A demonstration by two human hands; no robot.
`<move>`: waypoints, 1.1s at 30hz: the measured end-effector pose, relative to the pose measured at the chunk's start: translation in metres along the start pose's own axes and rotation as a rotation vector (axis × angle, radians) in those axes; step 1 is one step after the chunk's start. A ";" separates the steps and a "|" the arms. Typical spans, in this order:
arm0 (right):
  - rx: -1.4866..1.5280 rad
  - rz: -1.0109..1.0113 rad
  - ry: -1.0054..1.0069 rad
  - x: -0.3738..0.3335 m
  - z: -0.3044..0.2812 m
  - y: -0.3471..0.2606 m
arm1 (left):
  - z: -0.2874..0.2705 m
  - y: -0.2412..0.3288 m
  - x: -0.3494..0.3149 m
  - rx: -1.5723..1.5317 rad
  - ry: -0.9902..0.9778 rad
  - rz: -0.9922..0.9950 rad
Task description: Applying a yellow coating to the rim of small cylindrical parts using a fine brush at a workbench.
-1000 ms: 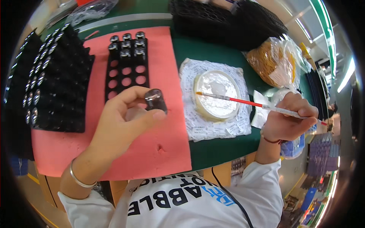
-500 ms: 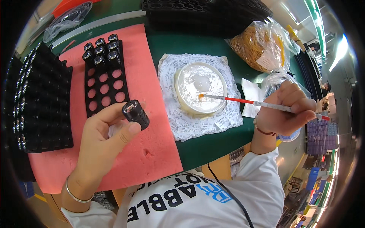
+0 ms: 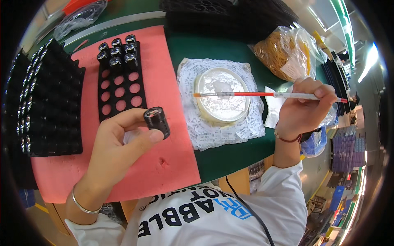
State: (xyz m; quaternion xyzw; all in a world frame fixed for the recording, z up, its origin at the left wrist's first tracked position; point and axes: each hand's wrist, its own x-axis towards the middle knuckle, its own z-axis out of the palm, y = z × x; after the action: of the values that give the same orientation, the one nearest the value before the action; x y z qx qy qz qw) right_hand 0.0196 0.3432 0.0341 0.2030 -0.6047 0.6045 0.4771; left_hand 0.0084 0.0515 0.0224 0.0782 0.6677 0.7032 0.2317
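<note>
My left hand (image 3: 117, 145) holds a small black cylinder (image 3: 156, 121) between thumb and fingers, tilted, above the pink foam mat (image 3: 164, 172). My right hand (image 3: 305, 108) grips a thin red and white brush (image 3: 262, 94) that reaches left, its tip over the left rim of a round clear dish (image 3: 221, 96). The dish rests on a white crumpled printed sheet (image 3: 246, 129). A black perforated tray (image 3: 121, 80) lies on the mat beyond my left hand, with several black cylinders (image 3: 117, 51) standing in its far rows and its near holes showing pink.
Black stacked trays (image 3: 45, 102) line the left of the mat. More black trays (image 3: 230, 16) sit at the far edge of the green table (image 3: 230, 158). A clear bag of yellow rubber bands (image 3: 287, 51) lies far right, a clear plastic bag (image 3: 80, 18) far left.
The view has shifted, so everything sits lower and left in frame. My left hand has turned the black cylinder more on end. The brush tip has moved from the dish's middle to its left rim.
</note>
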 end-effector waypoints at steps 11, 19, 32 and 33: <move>0.232 0.199 -0.013 -0.007 0.008 -0.009 | -0.004 -0.008 0.003 -0.097 0.002 0.018; 0.209 0.162 -0.084 -0.008 0.010 -0.007 | -0.007 -0.006 0.004 -0.076 -0.031 0.005; 0.028 0.054 -0.121 -0.008 0.009 -0.006 | -0.005 -0.006 0.003 -0.125 -0.027 0.061; 0.053 0.055 -0.118 -0.008 0.007 -0.005 | -0.005 -0.006 0.002 -0.124 -0.029 0.061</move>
State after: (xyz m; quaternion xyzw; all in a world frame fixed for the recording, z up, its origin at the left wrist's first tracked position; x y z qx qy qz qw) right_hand 0.0252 0.3327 0.0317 0.2341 -0.6209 0.6202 0.4184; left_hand 0.0062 0.0481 0.0155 0.0941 0.6168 0.7486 0.2244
